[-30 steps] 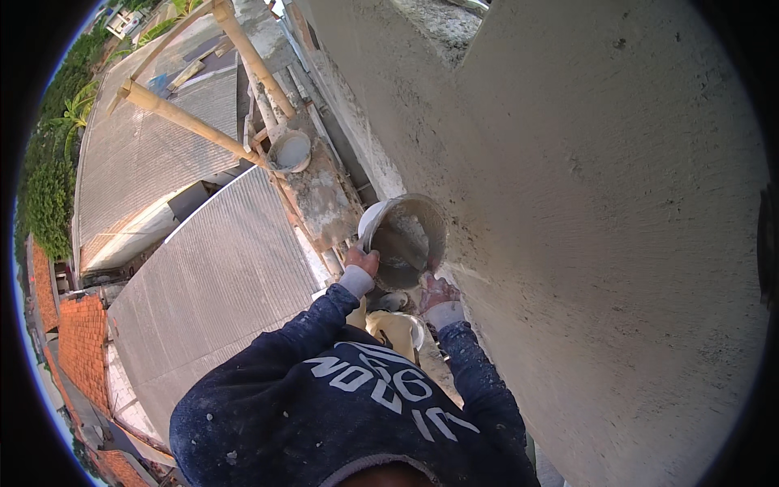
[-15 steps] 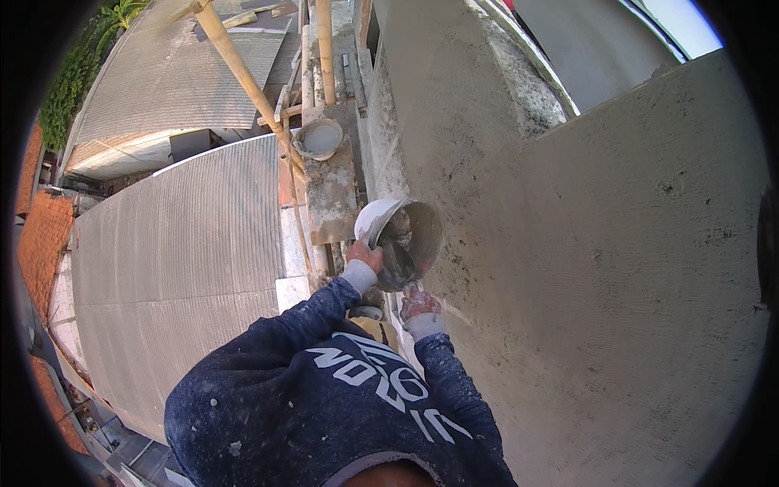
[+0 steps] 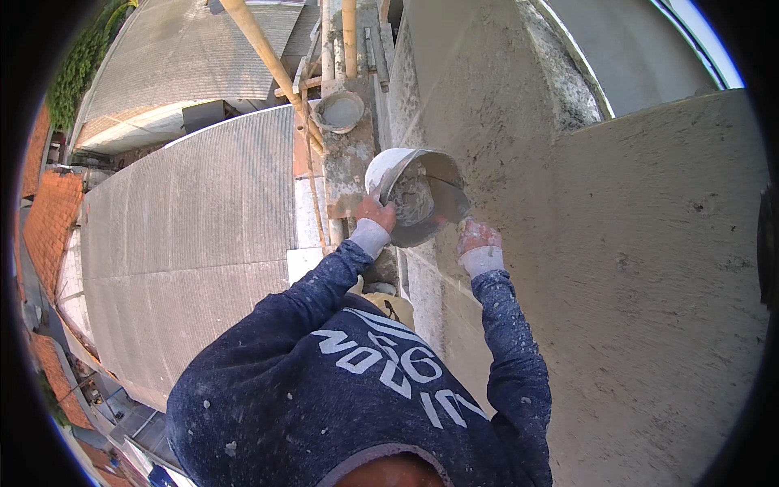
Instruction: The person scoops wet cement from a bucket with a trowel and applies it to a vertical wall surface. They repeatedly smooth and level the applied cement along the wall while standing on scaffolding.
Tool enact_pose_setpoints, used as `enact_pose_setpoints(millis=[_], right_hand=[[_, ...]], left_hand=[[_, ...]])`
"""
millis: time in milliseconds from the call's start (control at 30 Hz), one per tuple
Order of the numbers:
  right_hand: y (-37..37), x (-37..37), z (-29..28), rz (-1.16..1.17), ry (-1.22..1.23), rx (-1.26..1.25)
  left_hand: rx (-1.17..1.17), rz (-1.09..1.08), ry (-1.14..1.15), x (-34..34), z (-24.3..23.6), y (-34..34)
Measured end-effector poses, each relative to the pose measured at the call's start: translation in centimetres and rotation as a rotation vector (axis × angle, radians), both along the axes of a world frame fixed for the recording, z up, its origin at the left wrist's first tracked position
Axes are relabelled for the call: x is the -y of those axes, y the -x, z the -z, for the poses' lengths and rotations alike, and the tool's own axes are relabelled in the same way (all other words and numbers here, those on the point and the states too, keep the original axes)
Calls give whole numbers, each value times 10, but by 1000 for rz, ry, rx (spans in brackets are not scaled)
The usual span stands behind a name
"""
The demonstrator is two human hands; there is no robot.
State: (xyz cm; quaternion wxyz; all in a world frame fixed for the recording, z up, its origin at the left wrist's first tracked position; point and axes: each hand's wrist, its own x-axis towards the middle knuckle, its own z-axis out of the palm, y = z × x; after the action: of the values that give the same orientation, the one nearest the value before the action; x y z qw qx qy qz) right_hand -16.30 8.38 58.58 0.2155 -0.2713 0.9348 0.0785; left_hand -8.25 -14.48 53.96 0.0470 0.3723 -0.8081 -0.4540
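Sleeves of a dark blue, mortar-flecked sweatshirt [image 3: 365,381] fill the near view, both arms reaching up the rendered wall [image 3: 649,284]. Left hand [image 3: 375,214] has its grip closed on the rim of a white bucket [image 3: 414,195], held tilted against the wall with its mouth turned toward the person and grey mortar [image 3: 414,203] sitting inside. Right hand [image 3: 479,239], in a whitish cuff, is at the bucket's lower edge, fingers curled; whether it holds a tool I cannot tell. Beyond, a mortar-caked plank [image 3: 349,166] carries a second bucket [image 3: 339,111] beside bamboo poles [image 3: 260,49]. Far below, corrugated roofs [image 3: 187,243].
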Motion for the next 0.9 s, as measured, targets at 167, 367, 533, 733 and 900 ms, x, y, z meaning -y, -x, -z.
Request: enact_pose_setpoints(millis=[167,367,533,733,900], right_hand=[[12,-4,17,81,27,202],[-26,20,64,320,459,410],[-43,21,92,416,512,244],[-29,17,88,414,353,220],[-38,44,78,330,260,127]], left_hand=[[-173,86,-52,11,-16,4],[-215,57,-186,31,11,7],[-135,-124,-386,39,45,7],[-14,-347,-244,40,82,5],[-67,-473,-430,50,101,-7]])
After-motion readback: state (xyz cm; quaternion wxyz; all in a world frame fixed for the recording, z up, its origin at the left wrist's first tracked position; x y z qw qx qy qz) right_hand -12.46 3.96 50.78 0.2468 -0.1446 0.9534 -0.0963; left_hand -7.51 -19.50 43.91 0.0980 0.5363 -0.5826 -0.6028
